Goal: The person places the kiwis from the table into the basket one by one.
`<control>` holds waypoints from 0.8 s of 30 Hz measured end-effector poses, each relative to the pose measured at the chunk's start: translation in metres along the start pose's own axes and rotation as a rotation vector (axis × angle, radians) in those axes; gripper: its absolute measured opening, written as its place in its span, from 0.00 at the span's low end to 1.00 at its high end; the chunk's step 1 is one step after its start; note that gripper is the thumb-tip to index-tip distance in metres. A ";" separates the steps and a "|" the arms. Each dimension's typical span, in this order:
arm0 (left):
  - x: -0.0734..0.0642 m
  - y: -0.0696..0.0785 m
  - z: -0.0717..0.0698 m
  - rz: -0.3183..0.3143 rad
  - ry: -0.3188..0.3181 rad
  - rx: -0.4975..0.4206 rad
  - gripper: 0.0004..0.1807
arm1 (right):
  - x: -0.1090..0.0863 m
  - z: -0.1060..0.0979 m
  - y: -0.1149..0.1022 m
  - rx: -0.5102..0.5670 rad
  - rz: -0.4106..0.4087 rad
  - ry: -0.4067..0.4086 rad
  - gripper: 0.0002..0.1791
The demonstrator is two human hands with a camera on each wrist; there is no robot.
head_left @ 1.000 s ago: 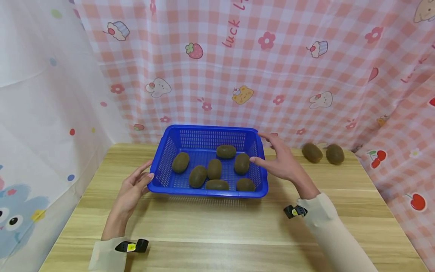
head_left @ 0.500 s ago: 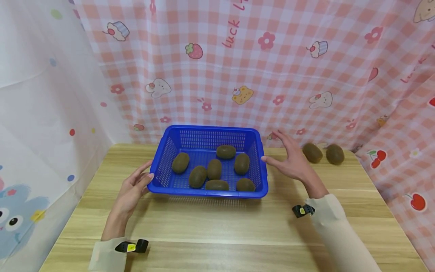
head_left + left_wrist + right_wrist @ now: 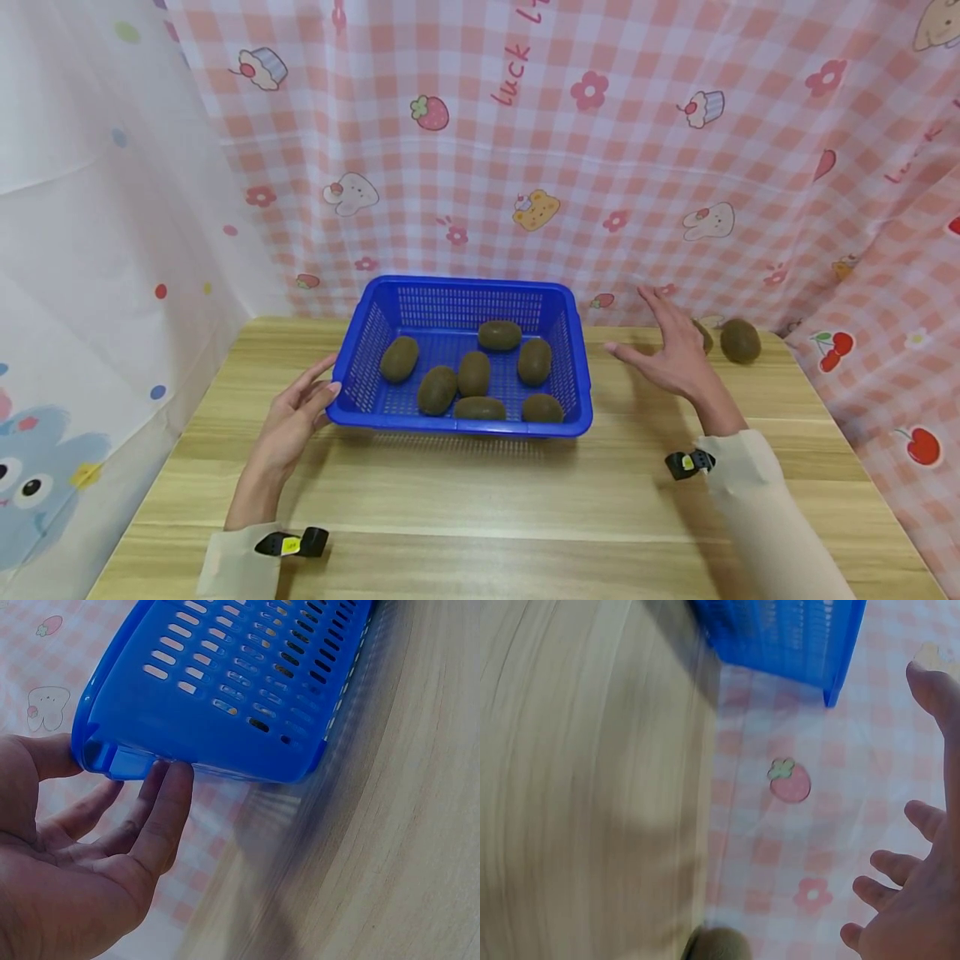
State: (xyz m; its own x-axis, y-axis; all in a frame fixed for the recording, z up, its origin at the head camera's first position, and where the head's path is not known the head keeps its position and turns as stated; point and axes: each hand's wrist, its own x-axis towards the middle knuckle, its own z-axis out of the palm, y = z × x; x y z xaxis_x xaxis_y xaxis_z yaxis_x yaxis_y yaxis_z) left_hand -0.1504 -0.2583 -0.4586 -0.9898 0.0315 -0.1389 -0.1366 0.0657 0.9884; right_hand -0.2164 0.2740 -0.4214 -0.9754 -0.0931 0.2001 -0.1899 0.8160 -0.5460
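Note:
A blue plastic basket [image 3: 457,425] with slotted walls stands on the table in the head view, with several brown kiwis lying apart or touching on its floor, one kiwi [image 3: 400,359] at the left. My left hand [image 3: 291,417] pinches the basket's left rim; in the left wrist view the thumb is on the rim and the fingertips touch the end wall. Holding nothing, my right hand [image 3: 675,354] is spread in the air right of the basket. Behind it one kiwi [image 3: 704,337] is partly hidden, and another kiwi [image 3: 740,341] lies further right.
The wooden table [image 3: 465,517] ends at the back against a pink checked cloth [image 3: 465,150]. A white patterned cloth [image 3: 97,250] hangs along the left side. More checked cloth borders the right.
My right hand has left the basket's right end and moved right, towards the two loose kiwis, now covering part of one. The left hand and basket have stayed put.

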 end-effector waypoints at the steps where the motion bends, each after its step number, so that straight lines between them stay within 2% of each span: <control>1: 0.000 0.000 0.000 0.003 0.000 -0.003 0.33 | 0.000 0.000 0.003 0.007 0.008 0.003 0.57; 8: -0.001 0.000 0.001 0.022 -0.006 -0.023 0.33 | 0.001 -0.005 0.022 0.030 0.035 0.041 0.57; 17: -0.001 0.000 0.001 0.020 -0.005 -0.016 0.33 | -0.002 -0.012 0.045 0.038 0.164 0.032 0.59; 24: -0.001 -0.001 0.000 0.014 -0.008 -0.019 0.34 | -0.002 -0.013 0.063 0.089 0.207 0.040 0.60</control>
State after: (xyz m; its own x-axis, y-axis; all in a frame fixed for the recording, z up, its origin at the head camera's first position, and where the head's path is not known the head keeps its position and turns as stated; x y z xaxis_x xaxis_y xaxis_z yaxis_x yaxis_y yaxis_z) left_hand -0.1498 -0.2580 -0.4592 -0.9913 0.0404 -0.1251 -0.1232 0.0463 0.9913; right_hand -0.2247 0.3335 -0.4457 -0.9896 0.0954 0.1076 0.0029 0.7613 -0.6484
